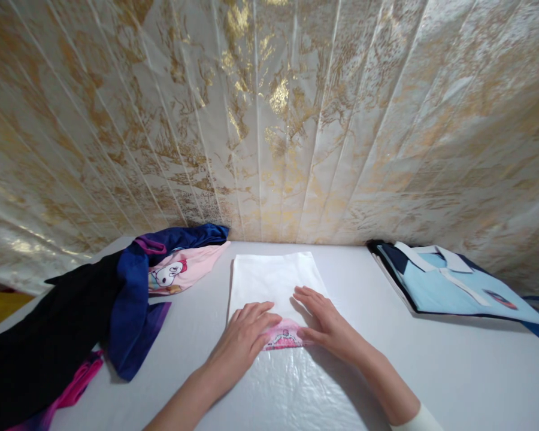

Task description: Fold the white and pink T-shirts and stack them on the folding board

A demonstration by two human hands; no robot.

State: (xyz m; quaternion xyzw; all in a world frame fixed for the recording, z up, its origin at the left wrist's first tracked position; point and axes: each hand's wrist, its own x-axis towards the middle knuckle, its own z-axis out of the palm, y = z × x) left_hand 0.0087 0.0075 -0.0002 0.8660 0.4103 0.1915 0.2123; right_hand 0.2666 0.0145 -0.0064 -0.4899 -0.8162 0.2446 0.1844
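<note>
A white garment, folded into a flat rectangle, lies on the table in front of me. Pink printing shows along its near edge, between my hands. My left hand rests on the near left part of the cloth, fingers stretched toward the right. On the near right part lies my right hand, its fingers spread and thumb pointing at the pink print. Neither hand grips the fabric.
To the left is a loose heap of clothes: a black garment, a dark blue one and a pink one with a cartoon print. Folded shirts, a light blue one on top, are stacked right on the white table. A gold-patterned curtain hangs behind.
</note>
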